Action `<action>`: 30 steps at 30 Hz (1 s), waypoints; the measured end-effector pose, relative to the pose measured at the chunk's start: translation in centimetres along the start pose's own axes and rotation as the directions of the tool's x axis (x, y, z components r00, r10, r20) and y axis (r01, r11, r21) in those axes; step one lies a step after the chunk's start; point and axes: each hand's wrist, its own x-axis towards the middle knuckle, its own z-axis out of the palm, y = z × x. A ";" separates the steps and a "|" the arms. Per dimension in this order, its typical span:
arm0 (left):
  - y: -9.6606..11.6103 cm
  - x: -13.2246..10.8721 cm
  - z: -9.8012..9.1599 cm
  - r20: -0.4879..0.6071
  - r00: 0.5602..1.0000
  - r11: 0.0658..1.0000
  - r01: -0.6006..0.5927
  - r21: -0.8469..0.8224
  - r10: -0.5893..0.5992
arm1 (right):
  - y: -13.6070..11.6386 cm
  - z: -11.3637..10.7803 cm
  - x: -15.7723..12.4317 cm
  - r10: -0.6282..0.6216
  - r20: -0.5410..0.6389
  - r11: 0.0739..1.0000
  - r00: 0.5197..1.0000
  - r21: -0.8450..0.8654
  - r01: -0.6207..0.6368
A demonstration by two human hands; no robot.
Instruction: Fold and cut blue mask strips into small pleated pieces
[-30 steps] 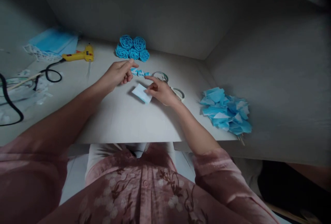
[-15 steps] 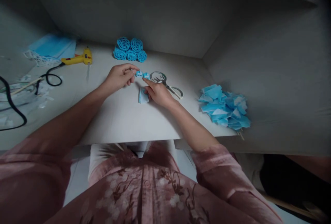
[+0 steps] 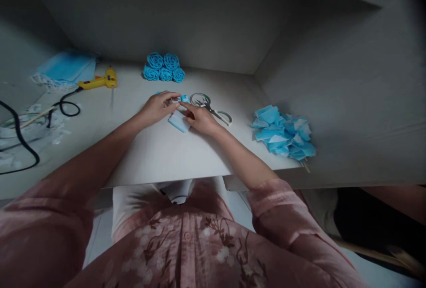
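Note:
My left hand (image 3: 157, 107) and my right hand (image 3: 199, 118) meet near the middle of the white table (image 3: 159, 155). Both pinch a short folded strip of blue fabric (image 3: 183, 98) between fingertips. A pale blue-white square piece (image 3: 178, 121) lies flat on the table just under the two hands, partly covered by my right fingers. A pair of scissors (image 3: 209, 105) lies right behind my right hand.
Several blue fabric roses (image 3: 163, 68) sit at the back by the wall. A yellow glue gun (image 3: 98, 80) with a black cord (image 3: 65, 104) and stacked blue masks (image 3: 65, 67) lie at the left. A heap of blue cut pieces (image 3: 282, 132) lies at the right.
The hands have drawn closer together, and the blue strip between them now looks shorter. The pale square piece has shifted under my right hand.

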 end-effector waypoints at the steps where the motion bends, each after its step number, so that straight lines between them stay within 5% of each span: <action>1: -0.1 0.0 0.1 0.008 1.000 0.998 0.012 -0.066 -0.011 | 0.2 0.0 0.1 -0.029 -0.029 0.998 0.999 0.054 0.031; 5: 0.0 -0.2 0.4 0.152 0.983 0.945 0.142 -0.294 -0.100 | 0.5 -0.4 0.2 -0.088 -0.152 0.971 0.984 0.207 0.118; 11: 0.5 -0.5 0.7 0.245 0.961 0.895 0.221 -0.387 -0.131 | 0.8 -0.6 0.4 -0.053 -0.255 0.955 0.966 0.271 0.124; 15: 1.0 -0.6 0.7 0.147 0.975 0.875 0.216 -0.433 -0.168 | 1.3 -0.8 0.6 0.005 -0.366 0.921 0.930 0.364 0.138; 19: 1.1 -0.5 0.5 0.055 0.975 0.837 0.212 -0.505 -0.214 | 2.5 -0.4 0.9 -0.095 -0.426 0.863 0.900 0.416 0.288; 30: 1.2 -0.4 0.7 -0.041 0.960 0.764 0.194 -0.615 -0.277 | 2.7 0.7 1.1 -0.183 -0.431 0.870 0.884 0.348 0.350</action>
